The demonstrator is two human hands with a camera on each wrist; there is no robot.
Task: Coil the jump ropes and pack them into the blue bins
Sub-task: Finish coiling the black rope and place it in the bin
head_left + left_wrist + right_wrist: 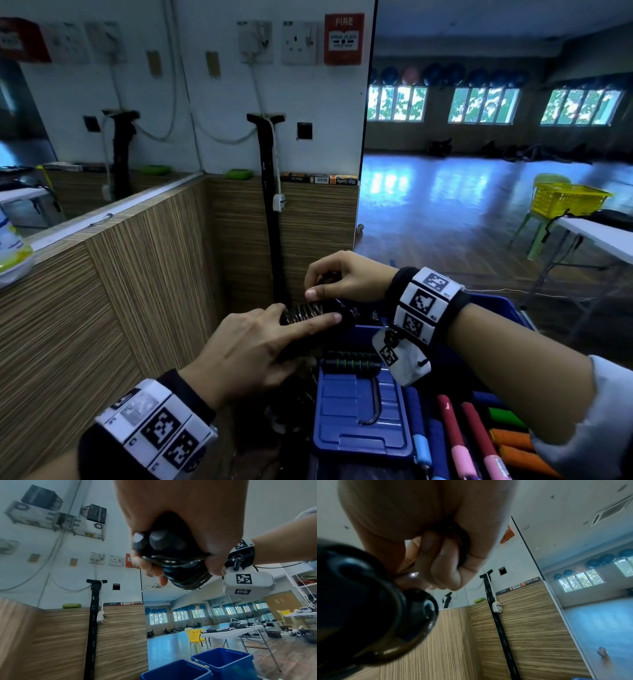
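- Left hand (pixel 253 346): centre frame, wrapped round black handles (pixel 154 540) and wound rope (pixel 305 313); forefinger laid straight along the coils.
- Right hand (pixel 339 275): just above, fingers curled, pinching the free rope end.
- Rope: bundle at frame centre, above bin (pixel 363 407); long axis roughly level, left to right; handle butts toward lower left.
- Step, judged: last turns. Keep tension, lay turns side by side, tuck the end under.
- Bin: lower centre, holding green-striped handles (pixel 352 359).
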